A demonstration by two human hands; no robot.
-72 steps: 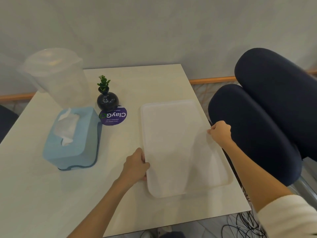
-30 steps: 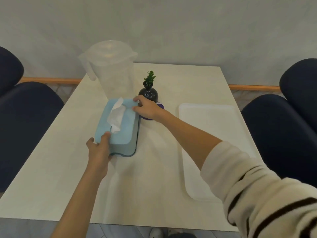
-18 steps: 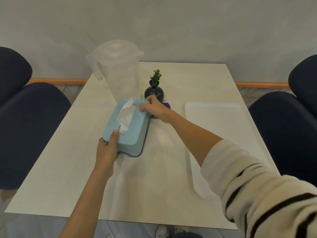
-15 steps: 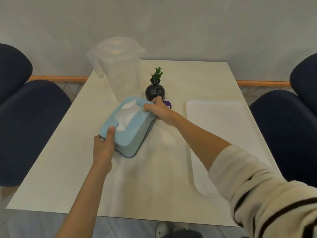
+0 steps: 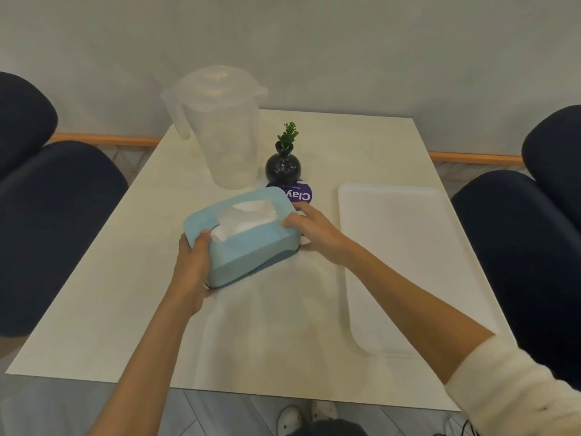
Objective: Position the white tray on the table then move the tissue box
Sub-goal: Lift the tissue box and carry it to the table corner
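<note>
The light blue tissue box [image 5: 251,243], with a white tissue sticking out of its top, sits near the middle of the cream table [image 5: 132,303], turned at an angle. My left hand [image 5: 193,265] grips its near left end. My right hand [image 5: 311,232] holds its right end, fingers spread over the edge. The white tray [image 5: 408,262] lies flat along the table's right side, apart from both hands.
A clear plastic pitcher [image 5: 220,127] stands at the back, next to a small black vase with a green sprig [image 5: 283,166] and a purple round coaster [image 5: 298,194]. Dark blue chairs [image 5: 56,221] flank the table on both sides.
Both hands left the tray, which stays on the right, and took hold of the tissue box. The box has been turned and brought toward the table's middle.
</note>
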